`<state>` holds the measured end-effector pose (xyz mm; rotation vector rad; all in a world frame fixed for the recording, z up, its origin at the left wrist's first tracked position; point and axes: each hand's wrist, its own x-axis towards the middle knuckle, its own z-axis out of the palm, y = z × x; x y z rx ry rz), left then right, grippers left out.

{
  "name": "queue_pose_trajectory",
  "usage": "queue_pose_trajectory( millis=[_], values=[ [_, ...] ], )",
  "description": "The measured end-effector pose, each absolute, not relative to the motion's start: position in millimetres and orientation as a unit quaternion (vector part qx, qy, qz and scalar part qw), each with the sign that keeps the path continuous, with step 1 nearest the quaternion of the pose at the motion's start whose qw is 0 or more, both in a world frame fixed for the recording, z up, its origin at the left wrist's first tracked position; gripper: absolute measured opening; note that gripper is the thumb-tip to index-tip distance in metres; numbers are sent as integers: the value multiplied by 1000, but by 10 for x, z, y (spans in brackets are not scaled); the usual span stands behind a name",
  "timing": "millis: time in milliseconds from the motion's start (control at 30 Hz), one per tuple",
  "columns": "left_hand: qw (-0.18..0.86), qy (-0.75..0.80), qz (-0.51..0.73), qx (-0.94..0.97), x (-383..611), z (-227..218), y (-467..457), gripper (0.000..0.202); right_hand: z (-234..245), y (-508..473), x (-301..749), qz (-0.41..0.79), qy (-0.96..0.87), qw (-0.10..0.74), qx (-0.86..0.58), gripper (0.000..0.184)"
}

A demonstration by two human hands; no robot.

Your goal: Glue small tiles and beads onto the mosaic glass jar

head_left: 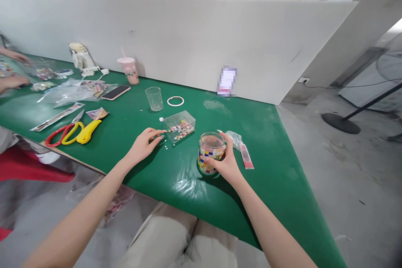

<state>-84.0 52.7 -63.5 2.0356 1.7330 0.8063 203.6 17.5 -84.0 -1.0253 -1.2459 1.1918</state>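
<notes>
My right hand (228, 162) is wrapped round a glass jar (207, 157) whose side is covered with small coloured mosaic tiles. Its rim is bare glass, and it appears upright just over or on the green table. My left hand (145, 146) reaches to the near left edge of a clear plastic box (187, 119), its fingers stretched out and the thumb a little apart from the index finger. Loose mosaic tiles (182, 129) lie inside the box. A few tiny white pieces (166, 147) are scattered on the table below those fingertips.
A glue tube (246, 157) and a plastic bag (233, 139) lie right of the jar. Behind the box are a clear cup (154, 99) and a white ring (175, 101). Scissors (77, 132), a phone (116, 92) and a pink tumbler (129, 70) stand left. Another person's hands (14, 81) work far left.
</notes>
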Motion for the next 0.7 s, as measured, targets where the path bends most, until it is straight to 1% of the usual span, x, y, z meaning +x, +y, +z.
queue_pose_trajectory(
  millis=[133,267,567,700],
  values=[
    [179,565,245,767,-775,-731,719,26,-854,160,2030,511,-518,537,-427,97],
    [174,550,228,784,-688,-780,826,17,-866,153,2038,512,-507,538,-438,97],
    [153,548,217,793,-648,-818,845,10,-850,172,2039,500,-510,542,-443,93],
    [124,564,221,786,-697,-847,822,12,-851,142,2057,493,-541,527,-433,101]
  ],
)
